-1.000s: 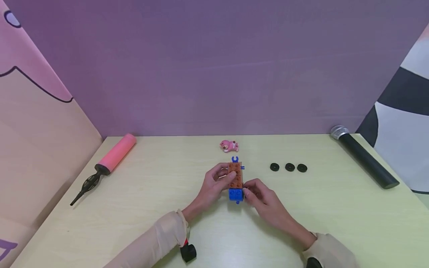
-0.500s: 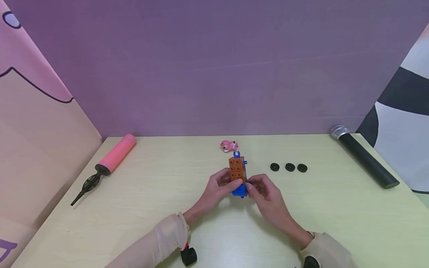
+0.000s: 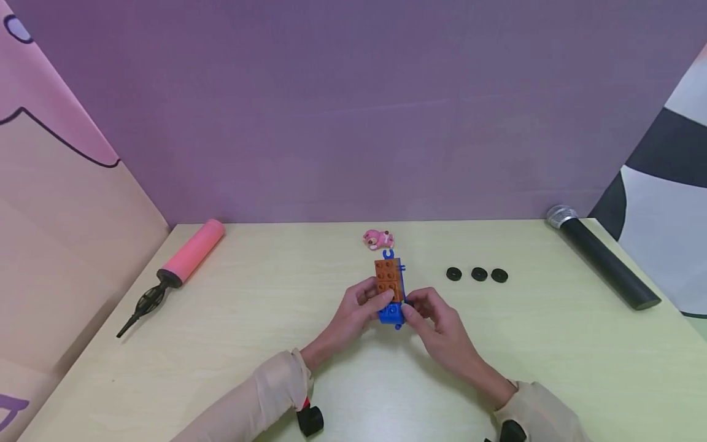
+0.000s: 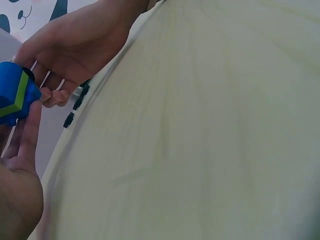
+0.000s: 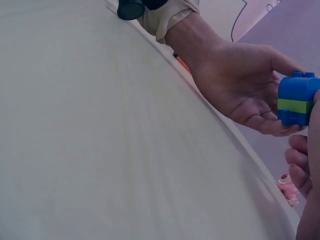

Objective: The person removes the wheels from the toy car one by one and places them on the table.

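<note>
My left hand (image 3: 356, 312) grips a toy vehicle (image 3: 386, 270) built of orange and blue building bricks, its thumb lying over the studded top. A blue hook sticks out at the far end and a blue axle pin (image 3: 401, 267) on the right side. At the near right side, my right hand (image 3: 442, 328) pinches a black toy wheel (image 4: 29, 75), mostly hidden by the fingers, against the vehicle. Whether the wheel is fully on its axle cannot be seen. A green layer (image 5: 295, 106) shows between the blue bricks in the right wrist view.
Three black wheels (image 3: 479, 274) lie in a row right of the hands. A small pink bear figure (image 3: 378, 239) lies just beyond the vehicle. A pink balloon pump (image 3: 193, 255) lies at the left, a black microphone (image 3: 607, 261) at the right. A purple panel (image 3: 353, 123) stands behind the table.
The vehicle has tilted and shifted a little away from me, then slightly back left. My left hand has kept its grip, and my right fingers have stayed at the near right side.
</note>
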`<control>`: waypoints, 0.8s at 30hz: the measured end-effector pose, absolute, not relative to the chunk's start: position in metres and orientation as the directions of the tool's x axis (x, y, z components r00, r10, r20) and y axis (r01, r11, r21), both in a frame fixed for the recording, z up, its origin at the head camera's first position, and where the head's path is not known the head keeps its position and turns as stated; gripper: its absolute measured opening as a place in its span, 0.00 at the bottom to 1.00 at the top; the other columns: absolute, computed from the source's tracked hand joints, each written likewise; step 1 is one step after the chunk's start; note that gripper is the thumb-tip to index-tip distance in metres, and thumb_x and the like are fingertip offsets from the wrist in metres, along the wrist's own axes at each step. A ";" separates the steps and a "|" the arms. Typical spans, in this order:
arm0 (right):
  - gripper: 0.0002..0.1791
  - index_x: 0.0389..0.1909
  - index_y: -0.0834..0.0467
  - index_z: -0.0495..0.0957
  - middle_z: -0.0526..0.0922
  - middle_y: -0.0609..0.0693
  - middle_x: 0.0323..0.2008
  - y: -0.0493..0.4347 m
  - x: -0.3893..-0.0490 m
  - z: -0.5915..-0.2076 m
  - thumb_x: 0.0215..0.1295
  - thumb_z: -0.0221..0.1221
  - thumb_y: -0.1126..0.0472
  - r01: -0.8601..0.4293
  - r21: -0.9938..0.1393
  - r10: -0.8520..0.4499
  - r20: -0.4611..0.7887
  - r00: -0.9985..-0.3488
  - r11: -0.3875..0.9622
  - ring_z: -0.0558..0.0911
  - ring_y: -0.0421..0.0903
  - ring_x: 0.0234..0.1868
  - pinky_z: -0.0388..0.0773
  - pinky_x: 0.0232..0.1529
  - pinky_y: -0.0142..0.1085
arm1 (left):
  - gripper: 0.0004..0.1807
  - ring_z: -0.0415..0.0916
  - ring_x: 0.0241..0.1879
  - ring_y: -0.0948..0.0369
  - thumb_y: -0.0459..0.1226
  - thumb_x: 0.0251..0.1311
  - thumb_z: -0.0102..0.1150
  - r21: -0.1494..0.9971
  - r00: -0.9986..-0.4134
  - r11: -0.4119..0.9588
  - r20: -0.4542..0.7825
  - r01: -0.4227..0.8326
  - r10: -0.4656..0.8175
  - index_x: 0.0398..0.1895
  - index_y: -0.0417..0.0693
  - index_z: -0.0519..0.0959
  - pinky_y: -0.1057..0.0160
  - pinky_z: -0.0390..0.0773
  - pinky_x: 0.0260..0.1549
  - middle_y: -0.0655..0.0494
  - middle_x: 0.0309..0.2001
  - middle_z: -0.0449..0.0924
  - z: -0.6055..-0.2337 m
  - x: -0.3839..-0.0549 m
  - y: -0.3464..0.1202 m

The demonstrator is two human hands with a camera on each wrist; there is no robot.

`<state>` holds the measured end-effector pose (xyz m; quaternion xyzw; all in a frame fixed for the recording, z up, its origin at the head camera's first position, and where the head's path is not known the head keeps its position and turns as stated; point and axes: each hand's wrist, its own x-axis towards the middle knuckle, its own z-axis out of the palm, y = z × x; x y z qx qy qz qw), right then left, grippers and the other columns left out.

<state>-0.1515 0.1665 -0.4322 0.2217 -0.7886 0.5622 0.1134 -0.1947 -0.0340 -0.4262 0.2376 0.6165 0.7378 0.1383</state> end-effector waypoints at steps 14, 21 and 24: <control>0.11 0.44 0.63 0.71 0.81 0.44 0.28 0.168 -0.153 -0.435 0.66 0.57 0.78 -0.683 -0.609 -0.265 0.637 -0.724 0.402 0.74 0.36 0.29 0.72 0.24 0.30 | 0.32 0.83 0.50 0.57 0.53 0.75 0.55 0.978 -0.822 -0.050 0.196 0.201 0.535 0.69 0.37 0.72 0.58 0.80 0.54 0.42 0.57 0.83 -0.424 -0.196 -0.034; 0.10 0.39 0.63 0.71 0.82 0.49 0.31 0.170 -0.158 -0.438 0.61 0.57 0.76 -0.747 -0.481 -0.323 0.693 -0.644 0.458 0.75 0.34 0.29 0.76 0.27 0.24 | 0.30 0.82 0.48 0.58 0.52 0.75 0.54 0.981 -0.816 -0.053 0.183 0.185 0.549 0.68 0.37 0.73 0.58 0.82 0.51 0.42 0.56 0.83 -0.425 -0.196 -0.034; 0.09 0.38 0.63 0.71 0.80 0.48 0.31 0.171 -0.158 -0.437 0.60 0.57 0.75 -0.763 -0.445 -0.340 0.707 -0.620 0.469 0.75 0.34 0.29 0.76 0.27 0.24 | 0.29 0.82 0.48 0.59 0.50 0.76 0.54 0.982 -0.814 -0.055 0.180 0.179 0.552 0.67 0.38 0.74 0.58 0.81 0.52 0.43 0.56 0.83 -0.425 -0.195 -0.035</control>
